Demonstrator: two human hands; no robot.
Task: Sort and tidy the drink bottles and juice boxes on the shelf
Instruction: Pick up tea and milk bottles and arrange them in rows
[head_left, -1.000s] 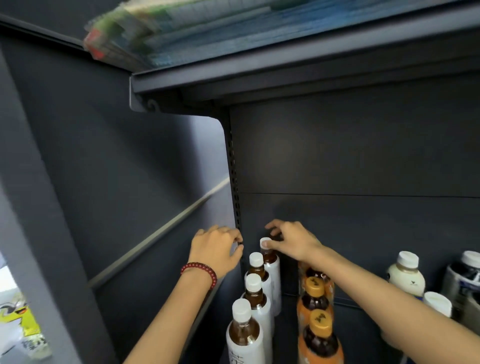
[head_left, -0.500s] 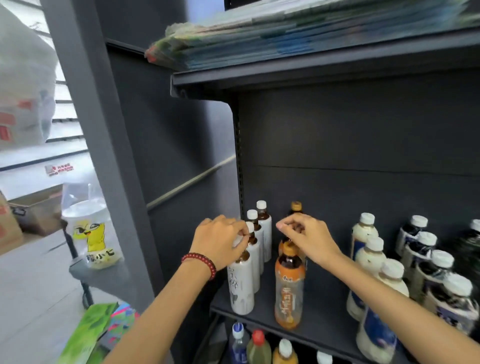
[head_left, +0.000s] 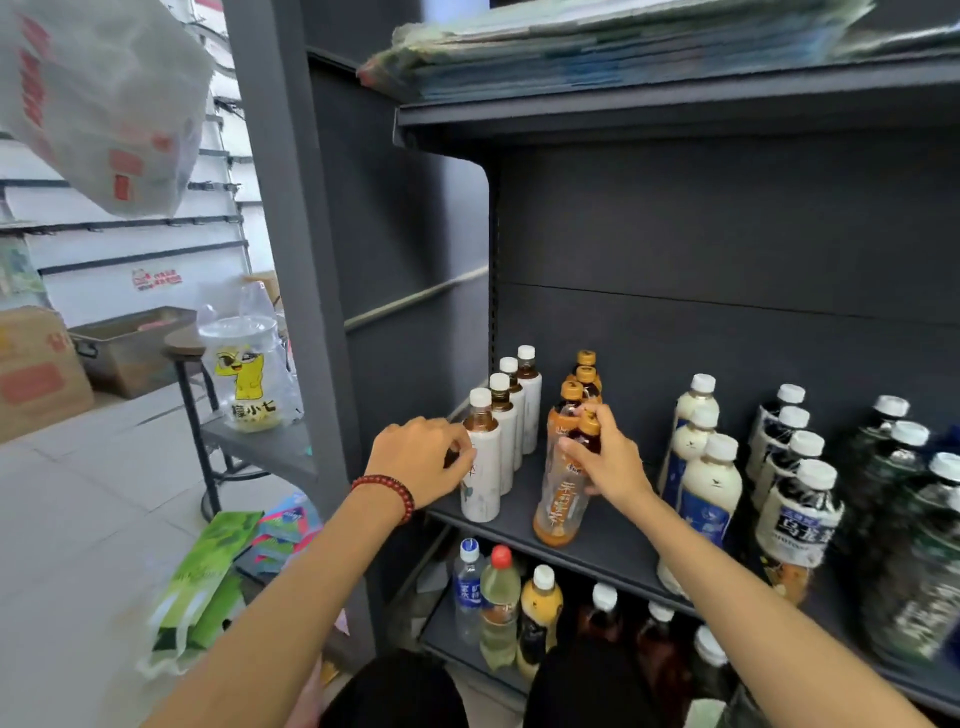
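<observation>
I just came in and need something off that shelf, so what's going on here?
A person is tidying drinks on the middle shelf. Their left hand grips the front white-labelled bottle of a row of four. Their right hand holds the front orange-capped bottle by its neck; it leans slightly at the head of its own row. Milky bottles and dark-labelled bottles stand in rows to the right.

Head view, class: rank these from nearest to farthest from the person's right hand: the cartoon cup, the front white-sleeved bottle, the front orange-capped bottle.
1. Front orange-capped bottle: gripped by the right hand.
2. Front white-sleeved bottle: just to the left, held by the left hand.
3. Cartoon cup: far left, on the side table.
</observation>
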